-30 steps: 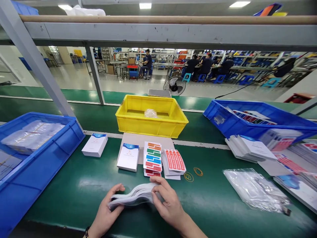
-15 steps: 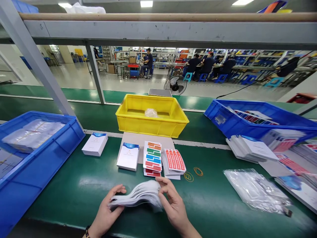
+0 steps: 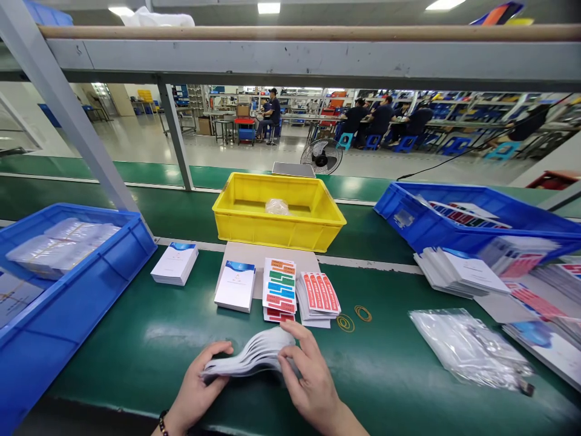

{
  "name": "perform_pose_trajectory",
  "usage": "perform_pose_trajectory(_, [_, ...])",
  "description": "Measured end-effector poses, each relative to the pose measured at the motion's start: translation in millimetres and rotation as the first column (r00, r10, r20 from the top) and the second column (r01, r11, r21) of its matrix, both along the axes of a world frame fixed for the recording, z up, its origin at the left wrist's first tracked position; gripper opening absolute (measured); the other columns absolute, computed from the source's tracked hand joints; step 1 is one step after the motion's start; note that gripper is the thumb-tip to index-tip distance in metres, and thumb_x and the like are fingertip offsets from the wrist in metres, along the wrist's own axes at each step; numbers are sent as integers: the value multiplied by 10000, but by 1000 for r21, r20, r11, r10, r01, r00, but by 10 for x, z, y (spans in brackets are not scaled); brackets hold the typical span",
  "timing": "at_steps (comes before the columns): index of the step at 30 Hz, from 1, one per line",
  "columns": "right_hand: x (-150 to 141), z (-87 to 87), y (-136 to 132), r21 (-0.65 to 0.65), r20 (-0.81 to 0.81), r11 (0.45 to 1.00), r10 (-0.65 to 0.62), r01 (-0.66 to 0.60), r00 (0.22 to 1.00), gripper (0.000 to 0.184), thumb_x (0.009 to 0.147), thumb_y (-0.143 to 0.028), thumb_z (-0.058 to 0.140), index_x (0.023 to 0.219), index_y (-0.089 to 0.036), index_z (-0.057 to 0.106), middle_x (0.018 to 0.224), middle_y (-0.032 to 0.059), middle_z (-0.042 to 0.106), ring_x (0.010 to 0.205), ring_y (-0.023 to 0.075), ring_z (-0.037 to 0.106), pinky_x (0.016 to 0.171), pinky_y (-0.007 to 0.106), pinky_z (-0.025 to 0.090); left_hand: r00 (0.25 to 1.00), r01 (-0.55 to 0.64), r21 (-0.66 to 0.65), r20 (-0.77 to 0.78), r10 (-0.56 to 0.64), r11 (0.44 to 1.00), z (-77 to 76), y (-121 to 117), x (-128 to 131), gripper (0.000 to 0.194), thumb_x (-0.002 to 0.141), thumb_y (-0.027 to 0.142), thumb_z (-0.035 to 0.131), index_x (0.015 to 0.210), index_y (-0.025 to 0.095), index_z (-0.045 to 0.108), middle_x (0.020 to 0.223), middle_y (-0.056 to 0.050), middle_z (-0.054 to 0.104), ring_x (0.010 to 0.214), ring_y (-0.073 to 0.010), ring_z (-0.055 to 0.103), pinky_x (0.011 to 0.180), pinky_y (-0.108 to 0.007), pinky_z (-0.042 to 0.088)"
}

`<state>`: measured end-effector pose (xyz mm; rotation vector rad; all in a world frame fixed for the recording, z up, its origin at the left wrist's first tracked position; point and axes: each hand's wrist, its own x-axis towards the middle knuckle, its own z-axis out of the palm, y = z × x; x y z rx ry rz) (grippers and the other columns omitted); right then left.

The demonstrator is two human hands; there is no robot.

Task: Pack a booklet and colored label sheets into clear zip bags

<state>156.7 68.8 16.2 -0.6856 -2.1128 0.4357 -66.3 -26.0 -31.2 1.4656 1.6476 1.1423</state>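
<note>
While the left hand (image 3: 200,380) pinches one end of a bowed stack of white sheets (image 3: 254,354) between thumb and fingers, the right hand (image 3: 308,376) grasps its fanned other end, over the green desk (image 3: 390,375) near the front edge; beyond it sit blue-topped booklets (image 3: 235,289), multicoloured sheets (image 3: 279,287) and red-and-white sheets (image 3: 321,293), with a yellow bin (image 3: 279,234) behind them

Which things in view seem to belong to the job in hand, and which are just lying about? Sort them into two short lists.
Job in hand, it seems:
- bent white stack, gripped by the left hand, with the right hand at its other end
- probably the multicoloured sheets just beyond

Apparently just about:
- fan
- turquoise stool
</note>
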Motion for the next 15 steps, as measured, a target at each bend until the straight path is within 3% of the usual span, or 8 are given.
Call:
perform_pose_trajectory(9, [2,27,-30,-291,-290,957,-86,-2,953,146,915,-190,343,815,-202,449,991,95,549,1043,233,516,827,395,446,999,17,35,-29,-16,999,16,25,10,290,757,356,602,1009,216,639,1078,-97,665,1053,-242,585,960,-388,437])
perform_pose_trajectory(12, [59,178,-9,-317,-478,948,-132,-31,869,135,938,-212,331,862,-207,443,859,62,601,941,206,565,780,383,456,997,68,84,-29,-66,994,20,44,18,211,786,336,576,936,225,674,1011,-76,697,993,-226,619,982,-399,415])
perform_pose_trajectory(15, [160,391,-12,-268,-637,963,-170,-9,752,78,924,-208,399,864,-206,448,675,7,577,657,148,556,584,284,447,995,104,112,-12,-103,988,20,57,29,182,810,325,549,882,233,689,921,-51,721,907,-201,649,996,-402,399])
